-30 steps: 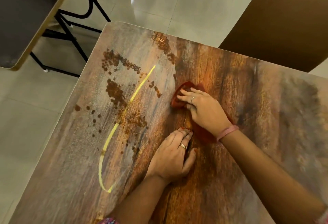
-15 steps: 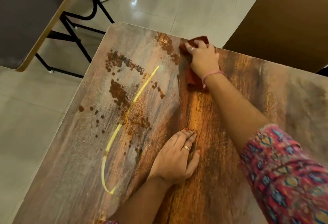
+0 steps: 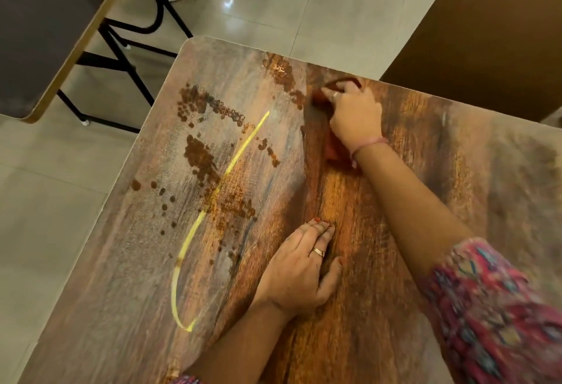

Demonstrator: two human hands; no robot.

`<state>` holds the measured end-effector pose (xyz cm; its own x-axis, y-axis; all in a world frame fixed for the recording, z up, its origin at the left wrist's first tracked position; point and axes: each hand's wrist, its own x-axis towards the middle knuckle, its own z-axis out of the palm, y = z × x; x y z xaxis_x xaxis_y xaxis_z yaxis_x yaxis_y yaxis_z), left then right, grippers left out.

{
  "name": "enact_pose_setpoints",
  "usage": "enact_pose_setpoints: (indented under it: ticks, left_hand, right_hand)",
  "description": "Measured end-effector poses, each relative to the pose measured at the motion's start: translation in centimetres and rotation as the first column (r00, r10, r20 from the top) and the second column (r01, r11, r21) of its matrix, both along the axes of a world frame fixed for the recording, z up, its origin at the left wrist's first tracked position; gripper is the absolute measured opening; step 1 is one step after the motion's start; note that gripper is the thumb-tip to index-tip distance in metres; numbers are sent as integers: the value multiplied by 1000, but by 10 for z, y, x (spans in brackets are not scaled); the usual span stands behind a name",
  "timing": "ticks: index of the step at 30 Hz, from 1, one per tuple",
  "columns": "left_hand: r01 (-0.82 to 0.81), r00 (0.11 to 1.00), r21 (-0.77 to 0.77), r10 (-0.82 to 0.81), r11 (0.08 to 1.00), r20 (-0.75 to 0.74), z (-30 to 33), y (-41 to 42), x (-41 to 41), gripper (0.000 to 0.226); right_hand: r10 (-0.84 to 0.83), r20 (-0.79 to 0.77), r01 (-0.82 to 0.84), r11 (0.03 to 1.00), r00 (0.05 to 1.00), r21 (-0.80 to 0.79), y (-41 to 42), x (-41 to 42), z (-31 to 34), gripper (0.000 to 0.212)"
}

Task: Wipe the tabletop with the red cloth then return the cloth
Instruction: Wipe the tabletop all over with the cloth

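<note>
Below you, the wood-patterned tabletop (image 3: 380,262) fills the view. Your left hand (image 3: 301,271) rests flat, fingers straight and together. Near the far edge, your right hand (image 3: 354,114) presses the red cloth (image 3: 334,152), fingers curled over it.

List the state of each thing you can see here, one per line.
red cloth: flat on the table, pressed under the right hand
right hand: on the cloth near the far edge
left hand: flat on bare wood
tabletop: brown patches and a yellow curved line at left
chair: beyond the far edge
</note>
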<state>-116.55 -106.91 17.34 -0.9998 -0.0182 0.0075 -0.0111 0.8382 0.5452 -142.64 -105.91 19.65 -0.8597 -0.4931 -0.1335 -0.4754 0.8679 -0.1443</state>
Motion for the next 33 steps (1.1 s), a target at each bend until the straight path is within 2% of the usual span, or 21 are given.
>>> enact_pose_setpoints:
  ticks: [5, 10, 15, 22, 25, 29, 31, 33]
  left_hand:
    - [-11, 999, 19, 10, 1000, 36, 0, 0, 0, 51]
    - [-8, 1000, 2, 8, 1000, 17, 0, 0, -1, 51]
    - [-10, 1000, 2, 10, 1000, -1, 1, 0, -1, 49]
    - [9, 1000, -16, -8, 1000, 10, 1, -1, 0, 52]
    - [0, 1000, -15, 0, 1000, 8, 1, 0, 1, 52]
    - [13, 1000, 0, -13, 1000, -21, -2, 0, 0, 51]
    - [14, 1000, -12, -14, 1000, -22, -4, 0, -1, 51]
    - [18, 1000, -19, -18, 1000, -12, -3, 0, 0, 51]
  right_hand:
    - [-59, 29, 59, 998, 998, 11, -39, -48, 5, 46]
    - [-22, -15, 21, 998, 1000, -60, 4, -9, -9, 55]
    - [29, -39, -31, 998, 999, -50, 32, 16, -14, 53]
    - [-61, -49, 58, 996, 997, -66, -12, -44, -6, 50]
    - [109, -42, -108, 994, 993, 9, -39, -37, -3, 51]
    - [404, 24, -404, 913, 915, 48, -23, 11, 1, 53]
    - [455, 69, -459, 887, 888, 52, -2, 40, 0, 54]
    - [421, 100, -427, 903, 901, 46, 11, 60, -1, 54]
